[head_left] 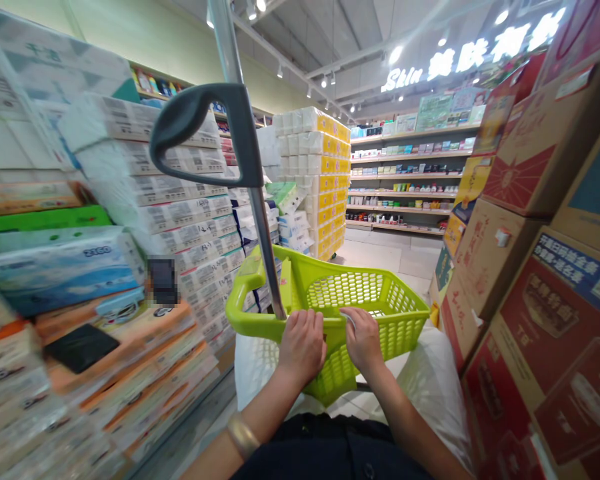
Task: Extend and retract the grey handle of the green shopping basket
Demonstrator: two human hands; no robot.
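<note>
A lime-green shopping basket (325, 393) with perforated walls stands right in front of me. My left hand (304, 343) is closed over its near rim, beside the foot of a metal pole. Further right on the same rim, my right hand (364, 339) is curled, with a thin pale edge showing at its fingertips that I cannot make out. The metal pole (267, 253) leans up from the basket and carries a dark grey loop handle (253, 137), which neither hand touches. A small yellow-green item (285, 283) stands inside the basket near the pole.
Stacked tissue packs (190, 220) rise on the left, with a black flat device (83, 347) lying on the lower packs. Cardboard cartons (510, 253) line the right. Yellow-and-white paper packs (330, 180) and product shelves (410, 167) stand beyond the tiled floor (380, 250).
</note>
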